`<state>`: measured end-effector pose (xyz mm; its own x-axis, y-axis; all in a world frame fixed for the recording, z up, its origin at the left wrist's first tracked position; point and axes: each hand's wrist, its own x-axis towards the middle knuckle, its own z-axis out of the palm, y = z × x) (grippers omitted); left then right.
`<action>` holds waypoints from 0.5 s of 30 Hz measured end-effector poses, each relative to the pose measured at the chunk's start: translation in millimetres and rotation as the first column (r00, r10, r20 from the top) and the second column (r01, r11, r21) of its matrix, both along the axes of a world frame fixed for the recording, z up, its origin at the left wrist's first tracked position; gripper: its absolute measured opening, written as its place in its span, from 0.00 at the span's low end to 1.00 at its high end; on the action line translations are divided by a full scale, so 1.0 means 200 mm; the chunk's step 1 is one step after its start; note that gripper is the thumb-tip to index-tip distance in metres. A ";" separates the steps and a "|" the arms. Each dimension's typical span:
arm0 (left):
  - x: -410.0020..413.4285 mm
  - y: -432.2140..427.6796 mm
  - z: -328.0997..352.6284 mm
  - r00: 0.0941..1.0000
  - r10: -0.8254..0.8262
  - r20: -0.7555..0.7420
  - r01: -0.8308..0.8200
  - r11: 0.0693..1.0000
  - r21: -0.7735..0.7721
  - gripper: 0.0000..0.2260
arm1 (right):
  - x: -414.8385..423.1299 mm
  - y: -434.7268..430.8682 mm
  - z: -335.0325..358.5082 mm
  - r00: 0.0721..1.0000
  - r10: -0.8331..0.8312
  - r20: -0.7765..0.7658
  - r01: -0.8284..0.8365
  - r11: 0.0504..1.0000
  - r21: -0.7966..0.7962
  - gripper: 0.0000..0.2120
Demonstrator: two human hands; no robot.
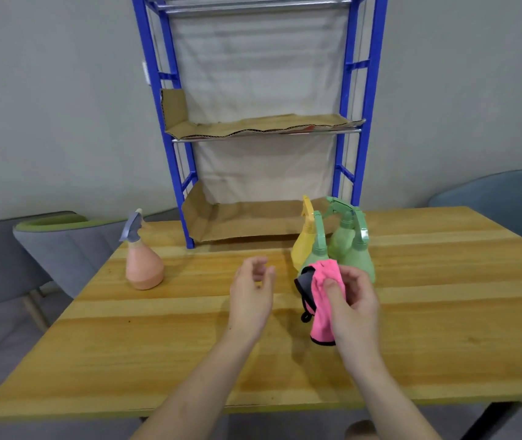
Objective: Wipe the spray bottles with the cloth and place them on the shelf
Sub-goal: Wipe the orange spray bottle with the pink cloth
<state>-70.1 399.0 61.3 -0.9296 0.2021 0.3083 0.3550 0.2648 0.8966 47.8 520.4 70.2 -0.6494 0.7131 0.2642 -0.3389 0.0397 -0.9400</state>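
My right hand (353,304) grips a pink cloth (324,300) with a black edge, held above the wooden table (190,338). My left hand (251,292) hovers beside it, fingers curled apart, holding nothing. Just behind the cloth stands a cluster of bottles: a yellow spray bottle (304,241) and three green spray bottles, the nearest (317,249) partly hidden by the cloth, two more (353,246) at the right. An orange spray bottle (143,265) with a grey trigger stands alone at the left. The blue shelf (348,100) rises at the table's far edge.
Cardboard sheets (253,127) line the shelf's middle level and its bottom level (247,222). Grey chairs stand at the left (56,246) and a blue-grey one at the right (507,198). A grey wall is behind.
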 end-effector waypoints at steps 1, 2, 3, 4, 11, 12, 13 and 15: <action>-0.01 -0.08 0.01 1.000 0.028 -0.001 -0.028 0.999 0.016 0.06 | -0.03 -0.05 0.01 0.999 0.035 -0.007 -0.035 0.999 0.015 0.07; -0.03 -0.16 0.01 0.998 0.058 0.000 -0.058 0.998 0.036 0.06 | -0.06 -0.10 0.02 0.997 0.073 -0.012 -0.072 0.997 0.032 0.07; -0.06 -0.25 0.02 0.996 0.090 0.001 -0.090 0.994 0.059 0.05 | -0.10 -0.15 0.04 0.994 0.105 -0.012 -0.104 0.993 0.049 0.06; -0.08 -0.33 0.02 0.993 0.120 0.003 -0.120 0.990 0.075 0.05 | -0.13 -0.21 0.05 0.991 0.137 -0.014 -0.135 0.989 0.063 0.06; -0.33 -0.82 0.04 0.936 0.340 0.088 -0.348 0.931 0.105 0.05 | -0.39 -0.52 0.11 0.958 0.288 -0.003 -0.284 0.947 0.149 0.07; -0.36 -0.87 0.05 0.922 0.374 0.101 -0.383 0.918 0.103 0.06 | -0.42 -0.55 0.12 0.954 0.300 -0.003 -0.296 0.943 0.155 0.07; -0.41 -0.91 0.05 0.909 0.402 0.109 -0.413 0.905 0.104 0.06 | -0.44 -0.58 0.13 0.950 0.313 -0.002 -0.309 0.938 0.158 0.07; -0.49 -0.97 0.07 0.897 0.427 0.111 -0.438 0.893 0.105 0.07 | -0.50 -0.61 0.16 0.944 0.331 -0.001 -0.326 0.930 0.169 0.06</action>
<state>-168.6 204.9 75.3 -0.9393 -0.2609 0.2230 0.1541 0.2601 0.9532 -52.0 397.9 102.1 -0.8303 0.4060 0.3818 -0.3863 0.0746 -0.9193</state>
